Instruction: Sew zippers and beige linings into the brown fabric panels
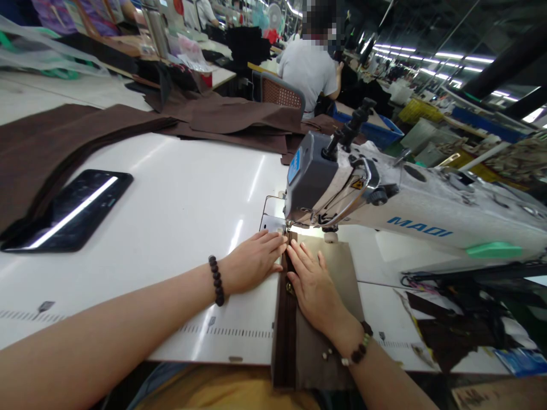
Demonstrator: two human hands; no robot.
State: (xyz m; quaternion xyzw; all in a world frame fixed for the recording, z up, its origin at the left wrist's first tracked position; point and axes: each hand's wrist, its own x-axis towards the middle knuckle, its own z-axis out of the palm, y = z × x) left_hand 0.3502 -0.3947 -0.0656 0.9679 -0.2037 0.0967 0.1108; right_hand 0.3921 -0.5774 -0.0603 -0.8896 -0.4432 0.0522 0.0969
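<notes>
A brown fabric piece (329, 347) lies under the needle area of a sewing machine (367, 193) and hangs over the table's front edge. Along its left side runs a darker strip that looks like a zipper (287, 324), with a small metal slider. My left hand (254, 259) rests flat, fingers stretched out, its fingertips on the strip's left edge near the presser foot. Flat on the fabric just right of the strip is my right hand (314, 285), fingers extended. Neither hand grips anything. The needle itself is hidden behind the machine head.
A dark phone or tablet (70, 210) lies on the white table (183, 199) at left. Stacked brown fabric (239, 122) runs along the back and left. Dark scraps (453, 336) lie at right. Beyond, a person in a light shirt (308, 71) sits near a blue bin (387, 131).
</notes>
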